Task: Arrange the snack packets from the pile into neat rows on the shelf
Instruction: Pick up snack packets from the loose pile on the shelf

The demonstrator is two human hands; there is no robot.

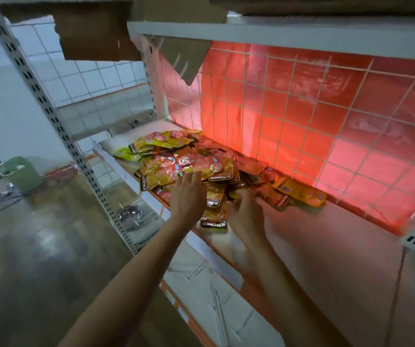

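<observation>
**Surface and room.** The shelf (pixel 326 246) is a pale flat board on a metal rack. A perforated upright (pixel 59 126) stands at the rack's left. A white wire grid (pixel 301 108) closes the back, and a red plastic sheet (pixel 264 101) glows behind it. An upper shelf (pixel 276 33) runs overhead, with torn cardboard (pixel 96 33) hanging at its left end. Beyond the rack are a white tiled wall (pixel 89 71) and a grey concrete floor (pixel 39 246). A green bin (pixel 20 174) and a steel bowl (pixel 130 213) stand on the floor.

**Task items.** The pile of snack packets (pixel 201 159) lies loose and overlapping on the shelf's left half, against the grid. The packets are red and yellow. A few stray packets (pixel 299 196) trail to the right along the grid.

**Writing.** A black band on several packets reads "KONCHEW". It is clearest on the front packet (pixel 214 222), which lies at the shelf's near edge between the two hands. Other print is too small to read.

**Hands.** The left hand (pixel 189 196) lies palm down on the pile's near side, with fingers straight and together, gripping nothing. The right hand (pixel 245 211) is blurred at the pile's near right edge. Its fingers touch the packets, but whether it grips one cannot be told.
</observation>
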